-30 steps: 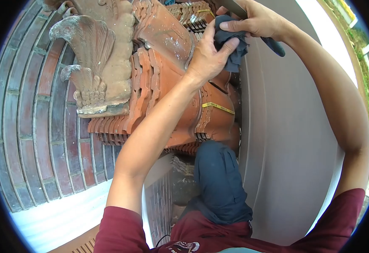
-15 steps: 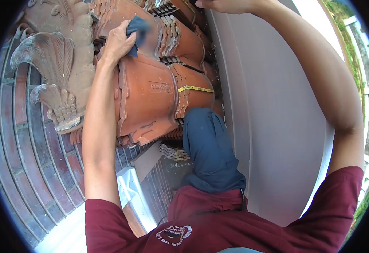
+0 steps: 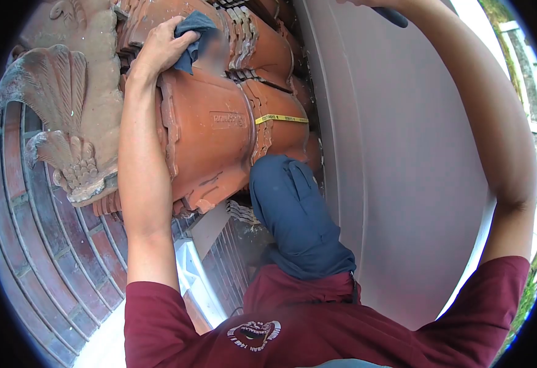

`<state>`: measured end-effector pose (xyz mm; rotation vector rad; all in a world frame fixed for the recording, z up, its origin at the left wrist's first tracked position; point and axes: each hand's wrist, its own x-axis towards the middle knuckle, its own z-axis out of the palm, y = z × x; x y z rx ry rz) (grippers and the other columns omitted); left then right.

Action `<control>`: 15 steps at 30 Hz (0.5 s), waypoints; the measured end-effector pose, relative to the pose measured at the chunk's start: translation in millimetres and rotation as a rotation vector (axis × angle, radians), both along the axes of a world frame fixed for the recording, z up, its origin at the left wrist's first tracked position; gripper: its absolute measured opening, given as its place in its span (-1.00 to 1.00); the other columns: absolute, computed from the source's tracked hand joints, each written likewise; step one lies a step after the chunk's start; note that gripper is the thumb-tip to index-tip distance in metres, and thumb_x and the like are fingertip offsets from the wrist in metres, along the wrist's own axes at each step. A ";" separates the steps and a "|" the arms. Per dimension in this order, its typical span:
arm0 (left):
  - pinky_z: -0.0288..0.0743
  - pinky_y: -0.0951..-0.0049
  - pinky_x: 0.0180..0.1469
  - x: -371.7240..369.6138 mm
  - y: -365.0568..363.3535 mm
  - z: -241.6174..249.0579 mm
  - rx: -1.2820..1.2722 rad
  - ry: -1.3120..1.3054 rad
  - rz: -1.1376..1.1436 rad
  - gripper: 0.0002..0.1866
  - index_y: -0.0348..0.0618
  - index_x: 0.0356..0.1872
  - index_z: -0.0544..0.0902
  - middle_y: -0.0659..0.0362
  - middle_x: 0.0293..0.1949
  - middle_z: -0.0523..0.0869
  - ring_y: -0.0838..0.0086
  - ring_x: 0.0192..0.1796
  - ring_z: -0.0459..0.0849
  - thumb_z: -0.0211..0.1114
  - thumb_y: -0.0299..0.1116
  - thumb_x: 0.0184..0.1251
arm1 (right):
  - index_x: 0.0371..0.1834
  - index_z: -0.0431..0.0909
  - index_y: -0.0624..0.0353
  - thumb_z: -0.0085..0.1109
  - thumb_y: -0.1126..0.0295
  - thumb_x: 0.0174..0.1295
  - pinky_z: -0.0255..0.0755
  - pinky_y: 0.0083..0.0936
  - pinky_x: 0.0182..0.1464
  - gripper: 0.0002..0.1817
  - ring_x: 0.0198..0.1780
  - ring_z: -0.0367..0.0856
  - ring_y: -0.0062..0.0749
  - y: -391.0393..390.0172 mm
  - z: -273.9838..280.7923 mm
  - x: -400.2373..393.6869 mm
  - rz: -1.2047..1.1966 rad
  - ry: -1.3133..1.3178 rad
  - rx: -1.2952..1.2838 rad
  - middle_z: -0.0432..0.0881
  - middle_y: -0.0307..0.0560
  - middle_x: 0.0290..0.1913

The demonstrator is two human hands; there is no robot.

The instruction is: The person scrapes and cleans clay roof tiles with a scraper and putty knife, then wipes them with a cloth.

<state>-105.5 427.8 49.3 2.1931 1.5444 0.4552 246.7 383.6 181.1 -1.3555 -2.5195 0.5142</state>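
My left hand [image 3: 161,48] is closed on a dark blue cloth [image 3: 193,38], close over the upper part of the stacked orange clay roof tiles [image 3: 210,122]. A blurred patch sits beside the cloth. At the top edge, my right hand [image 3: 397,3] shows only in part, in front of the grey wall. From beneath it sticks out a dark, round-ended handle [image 3: 392,16]; whatever it belongs to lies out of view. The nearest tile carries stamped lettering, and a strip of yellow measuring tape [image 3: 282,119] lies across another tile.
Left of the tiles stands a carved ornament [image 3: 53,80] with shell-like shapes, above a brick surface [image 3: 41,227]. A smooth grey wall [image 3: 409,159] rises on the right. My blue-trousered leg [image 3: 296,208] is bent against the stack. A white frame [image 3: 198,276] is lower left.
The tiles and ornament have shifted slightly left and up in view. My right hand has moved right and higher, and the dark handle now shows. The cloth stays in my left hand.
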 end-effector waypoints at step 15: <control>0.60 0.19 0.09 8.6 -3.6 4.0 0.251 -0.198 0.239 -0.56 -0.24 0.10 0.65 -0.17 -0.10 0.80 -0.03 0.02 0.78 0.34 -0.18 0.31 | -0.20 0.65 0.28 0.09 0.56 0.03 0.49 -0.12 -0.20 -0.75 -0.31 0.65 0.14 16.9 -20.5 16.0 0.117 -0.285 -0.132 0.64 0.22 -0.42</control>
